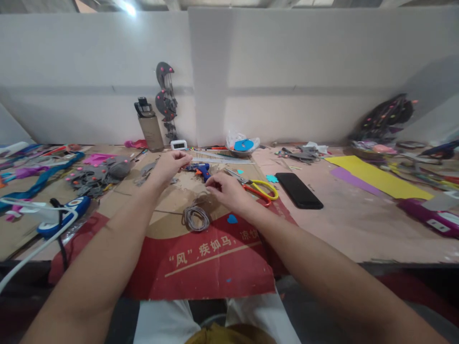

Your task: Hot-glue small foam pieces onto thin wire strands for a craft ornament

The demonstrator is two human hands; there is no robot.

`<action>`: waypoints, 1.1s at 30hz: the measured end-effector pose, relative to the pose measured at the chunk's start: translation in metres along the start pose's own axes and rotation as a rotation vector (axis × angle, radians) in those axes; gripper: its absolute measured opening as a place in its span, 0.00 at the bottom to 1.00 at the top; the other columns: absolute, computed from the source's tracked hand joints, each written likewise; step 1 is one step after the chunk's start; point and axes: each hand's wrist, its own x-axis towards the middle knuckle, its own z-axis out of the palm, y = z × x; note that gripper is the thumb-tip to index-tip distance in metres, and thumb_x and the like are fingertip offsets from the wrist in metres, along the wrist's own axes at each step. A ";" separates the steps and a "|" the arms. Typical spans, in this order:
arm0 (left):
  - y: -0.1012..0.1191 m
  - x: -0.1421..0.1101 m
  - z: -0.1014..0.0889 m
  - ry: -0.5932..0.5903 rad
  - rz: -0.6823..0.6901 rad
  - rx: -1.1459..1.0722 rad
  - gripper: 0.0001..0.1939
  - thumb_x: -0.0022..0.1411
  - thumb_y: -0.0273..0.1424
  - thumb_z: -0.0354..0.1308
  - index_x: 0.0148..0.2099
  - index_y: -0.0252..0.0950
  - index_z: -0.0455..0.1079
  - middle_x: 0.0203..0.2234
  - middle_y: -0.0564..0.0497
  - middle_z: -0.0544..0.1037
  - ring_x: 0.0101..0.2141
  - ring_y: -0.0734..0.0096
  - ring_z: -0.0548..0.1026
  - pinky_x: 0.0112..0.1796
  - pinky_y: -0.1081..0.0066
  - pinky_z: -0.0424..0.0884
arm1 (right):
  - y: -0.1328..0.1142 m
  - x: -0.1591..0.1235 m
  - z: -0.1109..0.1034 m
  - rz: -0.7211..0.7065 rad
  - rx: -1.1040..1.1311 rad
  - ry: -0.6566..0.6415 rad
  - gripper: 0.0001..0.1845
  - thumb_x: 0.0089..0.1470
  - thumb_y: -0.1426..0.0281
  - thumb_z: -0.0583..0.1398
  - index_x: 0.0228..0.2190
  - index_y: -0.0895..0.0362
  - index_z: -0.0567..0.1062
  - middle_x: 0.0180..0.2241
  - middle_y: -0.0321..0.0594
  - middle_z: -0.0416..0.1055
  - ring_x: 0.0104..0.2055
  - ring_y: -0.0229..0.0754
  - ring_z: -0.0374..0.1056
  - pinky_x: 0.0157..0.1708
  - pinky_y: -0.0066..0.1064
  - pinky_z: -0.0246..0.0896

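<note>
My left hand (169,167) is raised over the middle of the table, thumb and fingertips pinched together. My right hand (226,190) is also closed in a pinch, slightly lower and to the right. Anything between the fingers of either hand is too small to make out. Just beyond my hands lies a blue glue gun (203,172) with an orange part. A coil of grey cord (196,219) rests on the red and brown cardboard (222,267) in front of me, a blue paper heart (232,219) beside it. Scissors (265,189) with yellow and orange handles lie near my right hand.
A black phone (299,191) lies to the right, with yellow sheet (380,177) beyond it. Bottle (150,129), small white clock (178,145) and bowl (244,145) stand at the back. Grey felt pieces (98,174) and a power strip (64,217) with cables are left.
</note>
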 end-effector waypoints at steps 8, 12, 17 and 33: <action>-0.002 -0.002 0.005 -0.137 -0.015 0.088 0.13 0.50 0.40 0.60 0.29 0.34 0.71 0.19 0.54 0.69 0.20 0.78 0.61 0.22 0.75 0.55 | 0.011 0.010 0.031 -0.117 -0.171 -0.149 0.10 0.54 0.72 0.57 0.39 0.58 0.75 0.38 0.43 0.67 0.39 0.38 0.64 0.40 0.29 0.58; -0.009 -0.001 0.006 -0.148 -0.026 0.082 0.12 0.50 0.39 0.60 0.29 0.34 0.71 0.17 0.55 0.66 0.19 0.79 0.61 0.21 0.75 0.54 | 0.010 0.014 0.034 -0.173 -0.254 -0.248 0.09 0.54 0.72 0.57 0.36 0.55 0.77 0.38 0.42 0.67 0.41 0.40 0.63 0.41 0.29 0.58; -0.009 -0.001 0.005 -0.198 -0.076 0.012 0.13 0.52 0.39 0.59 0.28 0.33 0.69 0.17 0.54 0.67 0.19 0.80 0.62 0.20 0.77 0.54 | -0.001 0.019 0.027 -0.086 -0.221 -0.167 0.09 0.51 0.79 0.54 0.30 0.59 0.74 0.35 0.42 0.69 0.38 0.39 0.63 0.38 0.28 0.56; 0.009 -0.019 0.011 -0.724 -0.313 -0.020 0.14 0.50 0.39 0.64 0.33 0.33 0.71 0.25 0.48 0.78 0.15 0.84 0.64 0.16 0.79 0.53 | 0.021 0.019 0.004 0.184 0.325 0.179 0.05 0.53 0.68 0.53 0.26 0.55 0.65 0.22 0.31 0.63 0.25 0.35 0.58 0.28 0.28 0.52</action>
